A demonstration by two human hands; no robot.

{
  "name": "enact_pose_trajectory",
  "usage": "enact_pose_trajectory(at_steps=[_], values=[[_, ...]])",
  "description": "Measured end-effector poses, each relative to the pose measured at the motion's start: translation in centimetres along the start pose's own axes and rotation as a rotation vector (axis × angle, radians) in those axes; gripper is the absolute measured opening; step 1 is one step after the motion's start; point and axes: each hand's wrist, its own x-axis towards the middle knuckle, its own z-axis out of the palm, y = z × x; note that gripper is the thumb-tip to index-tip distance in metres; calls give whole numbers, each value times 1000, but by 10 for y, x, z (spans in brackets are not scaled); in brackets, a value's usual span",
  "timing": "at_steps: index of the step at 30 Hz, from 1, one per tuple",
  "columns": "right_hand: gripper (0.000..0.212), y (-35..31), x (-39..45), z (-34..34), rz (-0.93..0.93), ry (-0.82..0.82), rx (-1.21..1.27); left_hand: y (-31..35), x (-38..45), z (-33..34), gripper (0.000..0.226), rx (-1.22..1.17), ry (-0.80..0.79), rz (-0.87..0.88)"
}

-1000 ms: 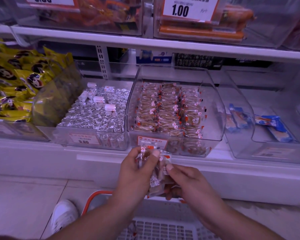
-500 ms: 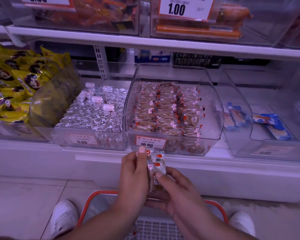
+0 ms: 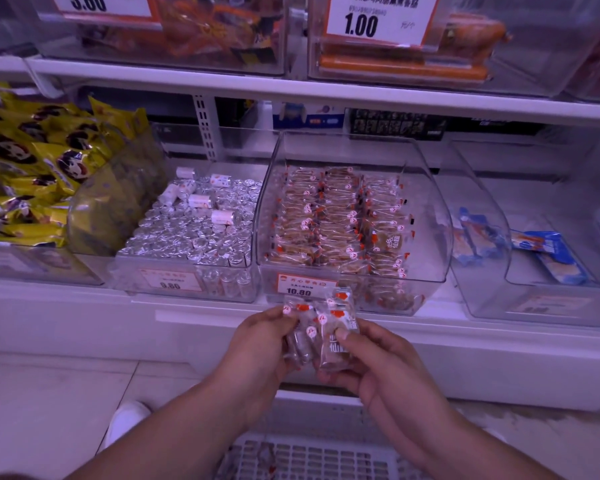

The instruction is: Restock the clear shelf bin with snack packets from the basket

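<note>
Packets now fanned apart between both hands, left hand shifted left with its bunch, right hand thumb pressing one packet, basket's orange rim gone from view

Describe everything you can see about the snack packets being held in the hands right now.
The snack packets are a small bunch of clear wrappers with red and white marks and brownish pieces inside. They stand roughly upright, fanned at the top, just below and in front of the clear shelf bin with the 10.80 tag. The left hand pinches the bunch's left side; the right hand grips the right packet, thumb on its front.
</note>
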Motion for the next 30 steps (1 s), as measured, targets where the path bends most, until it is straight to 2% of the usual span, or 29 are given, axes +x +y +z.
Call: enact_pose_trajectory(at_steps=[3, 7, 9, 11, 14, 18, 19, 23, 26, 30], values=[[29, 0, 2, -2, -31, -10, -62, 0, -1, 2, 27, 62, 11, 28], [22, -1, 4, -5, -113, 2, -350, -5, -5, 8, 28, 45, -32, 1], [22, -5, 3, -3, -123, -9, -448, -5, -8, 10, 35, 30, -61, -15], [15, -6, 5, -3, -186, 75, -627, -4, -8, 10, 43, -34, -63, -22], [7, -2, 5, -2, -272, 174, -783, -4, -9, 9, 34, -147, -33, -16], [12, 15, 6, 3, -297, 240, -733, -10, -13, 16, 24, -250, 67, 33], [10, 18, 7, 4, -279, 256, -718, -11, -14, 18, 22, -256, 104, 57], [28, 28, 10, 3, -114, 196, -586, -9, -14, 23, 20, -313, 220, 175], [21, 23, 2, 10, -51, 108, -364, -5, -14, 21, 17, -260, 218, 213], [18, 9, -1, 10, -4, 132, -261, -11, -17, 21, 24, -188, 135, 194]])
